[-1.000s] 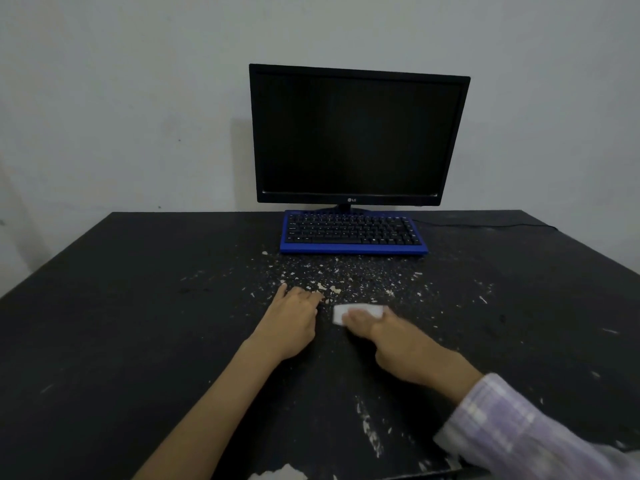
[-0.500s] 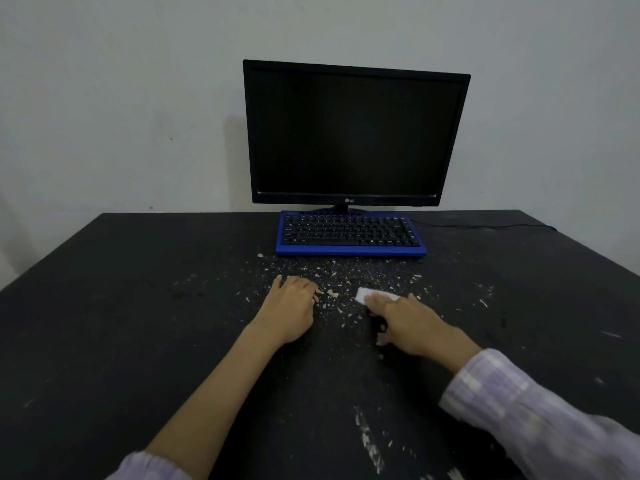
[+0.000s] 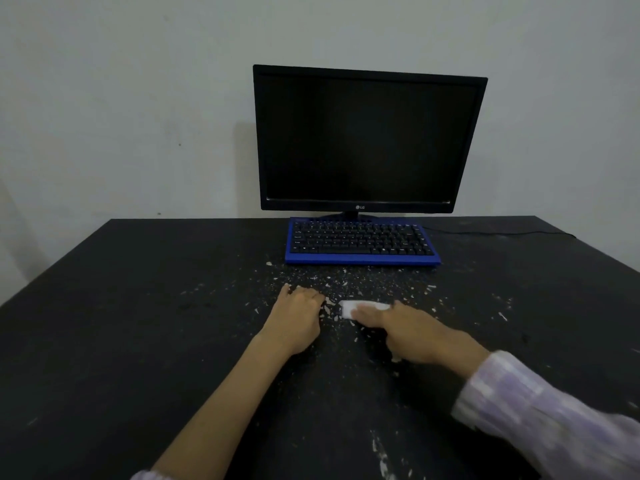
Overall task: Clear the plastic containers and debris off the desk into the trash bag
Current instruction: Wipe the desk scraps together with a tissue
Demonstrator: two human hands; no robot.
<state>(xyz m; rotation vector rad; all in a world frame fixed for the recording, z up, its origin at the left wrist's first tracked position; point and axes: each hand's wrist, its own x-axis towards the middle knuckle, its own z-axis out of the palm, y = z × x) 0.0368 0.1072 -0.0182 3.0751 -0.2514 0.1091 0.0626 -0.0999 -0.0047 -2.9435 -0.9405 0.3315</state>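
Small pale flakes of debris (image 3: pixel 349 284) lie scattered over the black desk (image 3: pixel 138 323) in front of the keyboard. My left hand (image 3: pixel 296 318) rests on the desk with its fingers curled under, beside a small heap of flakes. Just right of it, my right hand (image 3: pixel 412 329) presses a small white folded piece (image 3: pixel 348 308) flat against the desk; the hand is motion-blurred. No plastic container or trash bag is in view.
A blue keyboard with black keys (image 3: pixel 362 242) sits behind the debris, and a dark monitor (image 3: pixel 367 140) stands behind it against the wall. A cable (image 3: pixel 502 233) runs right along the desk's back edge. Worn pale scratches (image 3: pixel 381 455) mark the near desk.
My right hand with the white piece went away from me and to the right, then swept back left toward my left hand. My left hand stayed nearly still.
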